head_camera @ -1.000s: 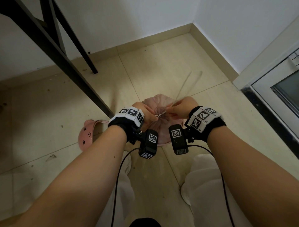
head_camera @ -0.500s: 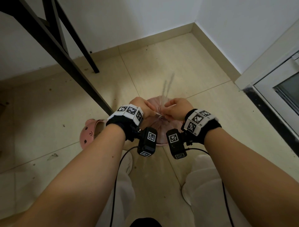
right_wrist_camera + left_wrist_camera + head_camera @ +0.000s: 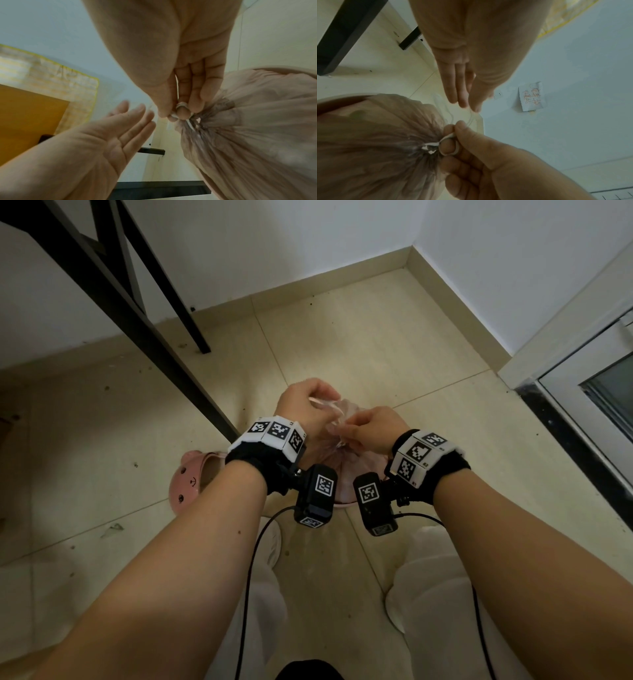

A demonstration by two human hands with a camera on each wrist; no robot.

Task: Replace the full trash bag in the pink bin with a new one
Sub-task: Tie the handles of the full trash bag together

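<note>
The task is sitting in its early part: the full trash bag is being tied off and is not yet out of the pink bin. The bin is standing on the floor, out from the far corner where the two walls meet, directly in front of the person's feet. The bag's mouth is already gathered into a puckered neck, so the closing looks nearly done.

The right hand is pinching the white drawstring right at that neck, with a loop of it wound round one of its fingers. The left hand is hovering just beyond the neck with its fingers straight and close together. A thin loose strand is running past their tips, and whether it is actually being pinched there I cannot tell.

Judging from this, what is left is finishing the knot, lifting the tied bag out, setting it aside, and lining the bin with a fresh bag. No new bag is showing in any view.
</note>
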